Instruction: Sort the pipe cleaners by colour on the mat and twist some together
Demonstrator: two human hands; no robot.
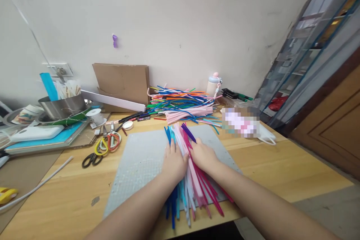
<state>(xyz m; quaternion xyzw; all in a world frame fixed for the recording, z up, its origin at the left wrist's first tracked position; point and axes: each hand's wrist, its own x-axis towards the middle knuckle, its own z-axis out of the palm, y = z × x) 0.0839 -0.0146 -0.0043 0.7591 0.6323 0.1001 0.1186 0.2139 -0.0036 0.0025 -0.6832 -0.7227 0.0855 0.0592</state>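
Note:
A bundle of coloured pipe cleaners [194, 191], blue, white, pink and magenta, lies lengthwise on a grey cutting mat [140, 165] in front of me. My left hand [174, 161] rests flat on the blue and white side of the bundle, fingers stretched out. My right hand [204, 155] lies flat on the pink and magenta side, fingers spread. The two hands sit side by side, almost touching. The bundle's near ends stick out past the table's front edge.
A bigger heap of mixed pipe cleaners [182, 105] lies at the back by the wall. Scissors [102, 148] lie left of the mat, a metal pot [62, 107], cardboard [122, 80] and clutter beyond. A small bottle [214, 82] stands at the back right.

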